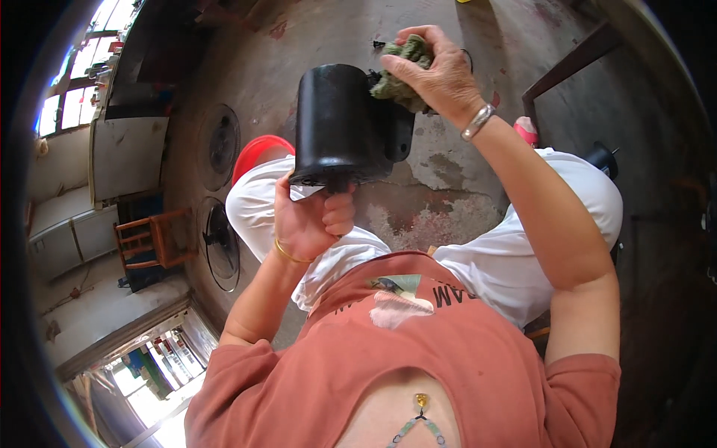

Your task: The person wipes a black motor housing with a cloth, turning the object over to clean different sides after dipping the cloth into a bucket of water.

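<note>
A black cylindrical housing (336, 120), with a bracket-like part on its right side, is held up in front of me, above the floor between my knees. My left hand (313, 215) grips it from below by a dark part at its underside. A crumpled green-grey cloth (404, 73) is in my right hand (442, 75), against or very near the upper right of the housing; whether they touch cannot be told. The inside and far side of the housing are hidden.
A red plastic basin or stool (260, 150) is by my left knee. Two round fan grilles (219, 147) lie on the floor at left, near a wooden chair (162, 238). A dark motor-like part (603, 159) is beside my right knee, and a dark bar (571, 60) stands beyond.
</note>
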`<control>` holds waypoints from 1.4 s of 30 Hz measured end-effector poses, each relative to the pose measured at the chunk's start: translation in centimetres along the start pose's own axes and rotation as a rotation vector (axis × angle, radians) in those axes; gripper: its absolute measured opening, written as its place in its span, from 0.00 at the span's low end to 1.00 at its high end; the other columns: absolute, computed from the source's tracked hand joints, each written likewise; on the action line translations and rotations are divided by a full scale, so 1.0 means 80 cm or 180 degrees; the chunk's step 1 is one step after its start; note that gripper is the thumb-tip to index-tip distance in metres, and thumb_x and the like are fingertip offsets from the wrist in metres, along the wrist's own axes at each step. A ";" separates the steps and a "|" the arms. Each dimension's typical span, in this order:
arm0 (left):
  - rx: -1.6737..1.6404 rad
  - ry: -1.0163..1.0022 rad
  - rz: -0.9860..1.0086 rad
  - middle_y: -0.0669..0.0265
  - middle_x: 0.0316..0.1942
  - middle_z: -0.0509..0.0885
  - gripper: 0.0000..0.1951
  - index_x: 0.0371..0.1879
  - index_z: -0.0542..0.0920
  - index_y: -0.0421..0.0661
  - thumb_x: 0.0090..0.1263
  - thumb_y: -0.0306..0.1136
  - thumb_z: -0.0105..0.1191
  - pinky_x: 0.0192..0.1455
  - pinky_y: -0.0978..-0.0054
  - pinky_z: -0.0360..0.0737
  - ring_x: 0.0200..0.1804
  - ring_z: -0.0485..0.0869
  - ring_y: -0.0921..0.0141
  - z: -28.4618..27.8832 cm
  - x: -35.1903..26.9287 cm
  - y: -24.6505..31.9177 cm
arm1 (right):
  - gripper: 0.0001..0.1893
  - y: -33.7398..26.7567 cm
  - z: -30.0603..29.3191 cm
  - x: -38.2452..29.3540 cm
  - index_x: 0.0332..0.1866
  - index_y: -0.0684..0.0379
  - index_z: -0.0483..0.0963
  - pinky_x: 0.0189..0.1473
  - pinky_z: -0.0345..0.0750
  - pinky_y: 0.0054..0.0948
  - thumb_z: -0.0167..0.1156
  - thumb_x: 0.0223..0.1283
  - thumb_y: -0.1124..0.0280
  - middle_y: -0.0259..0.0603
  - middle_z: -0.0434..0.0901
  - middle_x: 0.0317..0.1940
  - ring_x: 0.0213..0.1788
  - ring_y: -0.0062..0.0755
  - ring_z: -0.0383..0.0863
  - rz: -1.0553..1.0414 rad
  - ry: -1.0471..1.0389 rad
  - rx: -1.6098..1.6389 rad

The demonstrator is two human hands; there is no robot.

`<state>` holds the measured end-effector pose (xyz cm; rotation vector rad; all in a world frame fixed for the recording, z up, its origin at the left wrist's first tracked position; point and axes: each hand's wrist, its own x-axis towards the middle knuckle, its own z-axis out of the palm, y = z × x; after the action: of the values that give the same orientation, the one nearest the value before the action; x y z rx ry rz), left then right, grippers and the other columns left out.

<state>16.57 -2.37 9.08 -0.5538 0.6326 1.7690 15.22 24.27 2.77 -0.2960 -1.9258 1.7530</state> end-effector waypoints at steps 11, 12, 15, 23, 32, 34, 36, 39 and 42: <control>-0.0149 -0.0083 0.0209 0.72 0.23 0.59 0.37 0.45 0.69 0.31 0.61 0.62 0.35 0.25 0.79 0.54 0.23 0.56 0.76 0.001 0.013 -0.011 | 0.17 -0.037 0.034 -0.120 0.53 0.65 0.69 0.57 0.71 0.35 0.55 0.56 0.77 0.53 0.73 0.50 0.53 0.52 0.74 -0.0269 -0.0479 -0.0090; -0.0095 -0.0053 0.0137 0.73 0.23 0.59 0.37 0.45 0.69 0.32 0.61 0.62 0.34 0.25 0.79 0.54 0.24 0.56 0.76 0.001 0.013 -0.009 | 0.18 -0.046 0.027 -0.114 0.53 0.65 0.69 0.57 0.71 0.35 0.56 0.56 0.78 0.52 0.73 0.52 0.54 0.51 0.74 -0.0545 -0.0606 -0.0040; 0.0266 0.0076 -0.0082 0.72 0.22 0.61 0.36 0.44 0.71 0.33 0.61 0.62 0.34 0.23 0.79 0.54 0.22 0.57 0.76 0.011 0.008 -0.014 | 0.21 -0.072 0.022 -0.104 0.54 0.61 0.71 0.57 0.71 0.36 0.59 0.51 0.80 0.46 0.74 0.54 0.57 0.45 0.74 -0.1334 -0.0805 -0.0036; 0.0211 0.0079 -0.0514 0.71 0.22 0.61 0.39 0.46 0.70 0.32 0.59 0.65 0.38 0.25 0.79 0.54 0.23 0.56 0.76 0.005 0.007 -0.041 | 0.10 0.032 0.019 0.018 0.42 0.57 0.76 0.49 0.75 0.38 0.57 0.54 0.71 0.44 0.80 0.40 0.45 0.45 0.78 -0.1027 0.0304 -0.1282; 0.0234 0.0155 -0.0486 0.70 0.24 0.64 0.36 0.42 0.72 0.34 0.59 0.64 0.38 0.26 0.79 0.58 0.24 0.59 0.75 -0.006 0.050 -0.040 | 0.08 0.032 0.044 -0.027 0.39 0.59 0.75 0.48 0.74 0.34 0.59 0.53 0.72 0.48 0.77 0.38 0.44 0.47 0.77 -0.0646 -0.0017 -0.1134; 0.0220 0.0190 -0.0536 0.70 0.24 0.64 0.36 0.42 0.72 0.35 0.60 0.64 0.38 0.26 0.79 0.58 0.25 0.59 0.75 -0.027 0.060 -0.041 | 0.09 0.031 0.050 -0.057 0.39 0.60 0.75 0.50 0.73 0.36 0.58 0.51 0.74 0.49 0.76 0.39 0.46 0.48 0.76 -0.0489 -0.0261 -0.1063; 0.0212 0.0307 -0.0502 0.69 0.25 0.66 0.35 0.40 0.72 0.36 0.60 0.64 0.38 0.26 0.79 0.59 0.25 0.60 0.74 -0.049 0.068 -0.041 | 0.10 0.021 0.058 -0.093 0.39 0.61 0.74 0.52 0.73 0.36 0.57 0.49 0.75 0.50 0.76 0.39 0.46 0.48 0.76 -0.0437 -0.0646 -0.0659; 0.0520 0.0289 -0.0382 0.67 0.26 0.67 0.32 0.38 0.72 0.43 0.60 0.66 0.36 0.26 0.78 0.60 0.24 0.60 0.73 -0.075 0.084 -0.043 | 0.15 0.002 0.052 -0.120 0.43 0.63 0.73 0.53 0.73 0.35 0.53 0.46 0.79 0.48 0.76 0.41 0.47 0.48 0.76 -0.0210 -0.1228 -0.0275; 0.0419 0.0329 -0.0406 0.67 0.26 0.67 0.31 0.36 0.72 0.45 0.60 0.66 0.36 0.25 0.78 0.59 0.23 0.59 0.73 -0.071 0.100 -0.046 | 0.19 0.025 0.038 -0.109 0.46 0.63 0.72 0.57 0.71 0.33 0.51 0.44 0.82 0.49 0.75 0.50 0.54 0.47 0.74 -0.0360 -0.1316 -0.0323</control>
<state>18.26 0.42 -0.90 -0.5846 0.7630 1.5749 20.69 17.67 -1.25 0.1531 -2.2706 1.7454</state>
